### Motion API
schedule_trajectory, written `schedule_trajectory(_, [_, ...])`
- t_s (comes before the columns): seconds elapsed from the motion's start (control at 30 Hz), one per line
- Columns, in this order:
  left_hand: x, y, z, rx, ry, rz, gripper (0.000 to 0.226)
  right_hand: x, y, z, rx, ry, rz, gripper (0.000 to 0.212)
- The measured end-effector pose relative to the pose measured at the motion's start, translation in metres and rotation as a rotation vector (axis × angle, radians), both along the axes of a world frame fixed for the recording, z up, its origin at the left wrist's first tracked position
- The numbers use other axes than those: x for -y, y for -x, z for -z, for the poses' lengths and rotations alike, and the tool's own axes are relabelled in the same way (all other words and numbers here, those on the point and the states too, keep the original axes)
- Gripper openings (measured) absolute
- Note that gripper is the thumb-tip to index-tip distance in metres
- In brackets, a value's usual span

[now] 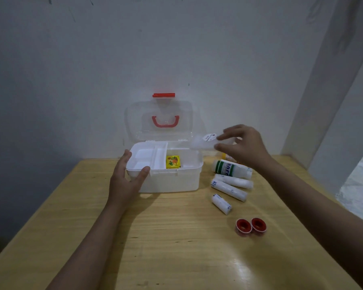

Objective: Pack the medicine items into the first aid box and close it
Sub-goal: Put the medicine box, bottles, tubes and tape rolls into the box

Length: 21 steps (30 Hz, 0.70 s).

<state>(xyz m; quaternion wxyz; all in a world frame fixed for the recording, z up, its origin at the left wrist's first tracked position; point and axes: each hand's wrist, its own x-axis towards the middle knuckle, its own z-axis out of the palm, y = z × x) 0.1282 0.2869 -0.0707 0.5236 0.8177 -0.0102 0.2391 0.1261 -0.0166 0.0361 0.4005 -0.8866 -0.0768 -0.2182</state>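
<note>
The white first aid box (172,181) stands open on the wooden table, its clear lid (134,122) with a red handle leaning back against the wall. A white inner tray (143,158) covers its left half; a small yellow packet (172,161) lies in the right half. My left hand (128,176) grips the tray's front left corner. My right hand (242,146) holds a translucent white bottle (203,142) on its side above the box's right rim. On the table to the right lie a green-and-white bottle (231,167), three wrapped white bandage rolls (228,189) and two red tape rolls (250,226).
The wall stands right behind the box. A white pillar (323,101) rises at the table's back right corner. Something yellow (226,156) is partly hidden under my right hand. Bare tabletop (155,248) stretches in front of the box towards me.
</note>
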Motion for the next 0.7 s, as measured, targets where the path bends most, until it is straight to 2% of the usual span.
schedule_trajectory(0.23, [0.001, 0.000, -0.001, 0.026, 0.003, -0.004, 0.070, -0.057, -0.032, 0.002, -0.190, 0.247, -0.153, 0.022])
schedule_trajectory(0.37, [0.000, 0.001, -0.004, 0.051, -0.032, -0.029, 0.068, -0.074, -0.050, 0.011, -0.311, 0.235, -0.171, 0.027])
schedule_trajectory(0.47, [0.000, 0.001, -0.006, 0.054, -0.038, -0.047, 0.067, -0.079, -0.062, 0.010, -0.354, 0.235, -0.143, 0.036])
schedule_trajectory(0.6, [0.001, 0.000, -0.005, 0.046, -0.036, -0.047, 0.068, -0.092, -0.069, 0.015, -0.369, 0.374, -0.189, 0.042])
schedule_trajectory(0.7, [0.001, 0.000, -0.005, 0.038, -0.039, -0.053, 0.068, -0.103, -0.072, 0.022, -0.366, 0.392, -0.215, 0.044])
